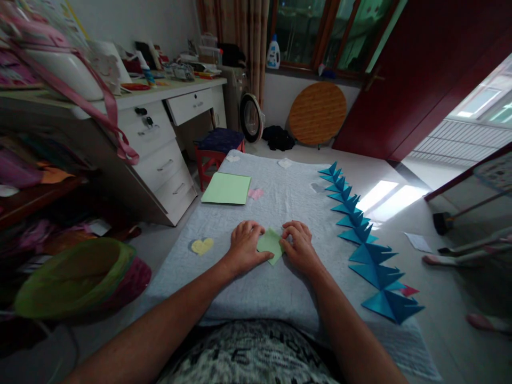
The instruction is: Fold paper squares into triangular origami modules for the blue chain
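A small light-green folded paper lies on the cloth-covered table with one corner toward me. My left hand holds its left side, the thumb pressed on the near left edge and the fingers curled by the far left edge. On the opposite side my right hand grips the right corner between thumb and fingers. Beyond my left hand sits a stack of light-green paper sheets. A row of several folded blue paper pieces runs along the table's right side. The undersides of my fingers are hidden.
The table bears a pale grey-blue cloth with a yellow heart and a pink patch. A red paper tip shows beside the blue row. A green-rimmed basket stands at left, a stool beyond the table.
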`<state>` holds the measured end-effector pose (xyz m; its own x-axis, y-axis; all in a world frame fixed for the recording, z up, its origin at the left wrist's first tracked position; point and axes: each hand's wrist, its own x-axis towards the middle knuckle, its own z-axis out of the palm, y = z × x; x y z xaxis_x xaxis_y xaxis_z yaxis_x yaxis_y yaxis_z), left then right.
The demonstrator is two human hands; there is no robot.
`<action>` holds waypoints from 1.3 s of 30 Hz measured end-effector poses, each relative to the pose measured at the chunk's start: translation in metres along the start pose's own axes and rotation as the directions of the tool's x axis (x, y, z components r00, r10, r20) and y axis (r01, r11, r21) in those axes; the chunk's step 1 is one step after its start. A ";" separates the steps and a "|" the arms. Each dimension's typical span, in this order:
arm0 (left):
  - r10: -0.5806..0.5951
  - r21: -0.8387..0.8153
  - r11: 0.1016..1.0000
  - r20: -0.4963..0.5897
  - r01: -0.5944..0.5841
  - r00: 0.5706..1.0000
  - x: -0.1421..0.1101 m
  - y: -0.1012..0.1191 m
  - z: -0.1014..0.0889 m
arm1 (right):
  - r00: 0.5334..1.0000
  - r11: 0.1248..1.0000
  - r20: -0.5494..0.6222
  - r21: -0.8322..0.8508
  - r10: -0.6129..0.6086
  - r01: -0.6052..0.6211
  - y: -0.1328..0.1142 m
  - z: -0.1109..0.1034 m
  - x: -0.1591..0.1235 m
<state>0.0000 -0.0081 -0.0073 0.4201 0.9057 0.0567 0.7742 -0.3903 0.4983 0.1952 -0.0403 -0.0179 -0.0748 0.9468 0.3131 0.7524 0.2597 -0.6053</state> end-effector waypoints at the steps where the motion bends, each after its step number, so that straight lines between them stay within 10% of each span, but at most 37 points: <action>1: 0.007 -0.027 1.000 -0.007 -0.007 1.000 0.002 -0.001 0.000 | 1.000 0.999 -0.005 0.041 -0.005 0.005 0.000 -0.001 0.000; 5: 0.060 -0.343 0.937 -0.014 -0.061 0.998 0.003 -0.005 -0.002 | 1.000 0.968 -0.011 0.250 0.022 -0.019 -0.003 -0.003 0.001; 10: 0.061 -0.797 0.604 0.036 -0.008 0.997 0.001 -0.004 -0.001 | 0.989 0.847 0.085 0.511 0.119 -0.146 -0.007 -0.003 0.003; 23: -0.065 -0.858 0.510 0.041 0.069 0.997 0.002 -0.003 0.005 | 0.926 0.545 0.255 0.752 0.277 -0.371 -0.008 0.000 0.007; 30: -0.091 -0.903 0.412 0.095 0.125 0.991 0.002 -0.001 0.002 | 0.943 0.692 0.273 0.643 0.192 -0.327 -0.011 -0.001 0.008; 39: -0.161 -0.892 0.451 -0.045 0.033 0.986 0.006 -0.008 0.002 | 0.927 0.598 0.282 0.708 0.249 -0.376 -0.006 0.002 0.008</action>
<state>-0.0026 0.0002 -0.0131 0.2686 0.9631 0.0148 -0.0589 0.0011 0.9983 0.1891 -0.0343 -0.0133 -0.0659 0.9956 -0.0669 0.0154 -0.0660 -0.9977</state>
